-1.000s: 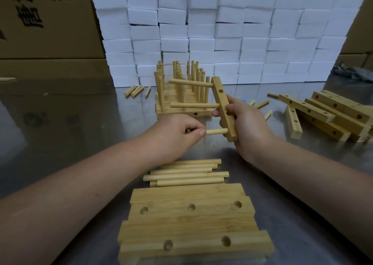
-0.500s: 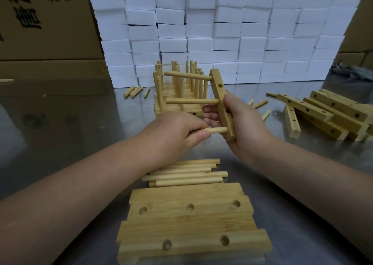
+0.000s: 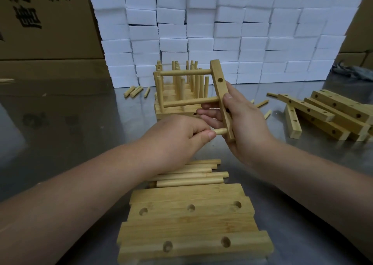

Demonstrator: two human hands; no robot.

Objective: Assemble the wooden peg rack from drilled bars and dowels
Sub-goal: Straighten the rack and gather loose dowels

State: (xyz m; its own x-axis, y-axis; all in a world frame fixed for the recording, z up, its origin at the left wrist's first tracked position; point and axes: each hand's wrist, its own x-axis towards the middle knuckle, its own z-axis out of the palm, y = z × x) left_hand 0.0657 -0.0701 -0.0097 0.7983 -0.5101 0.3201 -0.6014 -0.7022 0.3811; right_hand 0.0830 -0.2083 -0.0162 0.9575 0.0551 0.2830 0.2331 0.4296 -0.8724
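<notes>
Steel tabletop (image 3: 60,143) lies bare on the left. Nearest sits a stack of drilled bars (image 3: 189,224), with loose dowels (image 3: 191,176) just beyond. Above them the right hand (image 3: 242,127) grips an upright held bar (image 3: 221,95) with two dowels seated. The left hand (image 3: 173,139) pinches a third dowel (image 3: 221,131), tip at the lowest hole. Finished racks (image 3: 177,95) stand behind, spare bars (image 3: 327,113) right, white blocks (image 3: 222,32) at the far edge.

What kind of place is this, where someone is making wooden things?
Most likely a small factory or workshop. Piles of drilled bars and dowels lie on a metal table, finished racks stand behind, and white blocks and cardboard boxes are stacked at the back.
</notes>
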